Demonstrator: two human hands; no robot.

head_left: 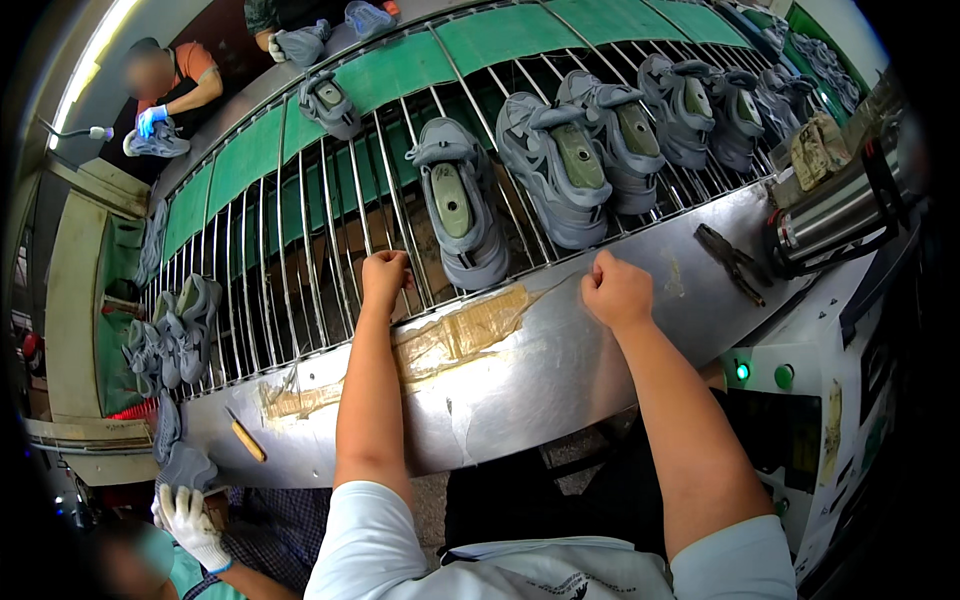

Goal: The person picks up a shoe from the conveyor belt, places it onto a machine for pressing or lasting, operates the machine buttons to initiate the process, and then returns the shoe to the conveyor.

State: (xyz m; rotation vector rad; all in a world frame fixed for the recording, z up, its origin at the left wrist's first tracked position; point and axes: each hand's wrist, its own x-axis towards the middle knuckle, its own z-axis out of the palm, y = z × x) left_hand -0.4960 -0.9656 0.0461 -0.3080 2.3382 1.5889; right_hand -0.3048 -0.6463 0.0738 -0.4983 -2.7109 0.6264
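Note:
My left hand (pixel 385 281) is closed in a fist at the near edge of the metal-rod rack (pixel 309 260), and nothing shows in it. Just right of it a grey sneaker (pixel 483 240) stands on the rods, its greenish insole facing up. My right hand (pixel 617 290), also a fist with nothing visible in it, rests by the steel ledge (pixel 560 350). Beyond that hand a second grey sneaker (pixel 580 218) sits close to the ledge. More grey sneakers (pixel 625 150) line the rack to the right. Neither hand touches a shoe.
Worn brown tape (pixel 465 335) covers part of the ledge. An awl-like tool (pixel 245 437) lies left, dark pliers (pixel 733 262) right, near a steel flask (pixel 835 225). Green sheeting (pixel 400 80) runs behind. Co-workers handle shoes at far left and lower left, the latter in a white glove (pixel 192 525).

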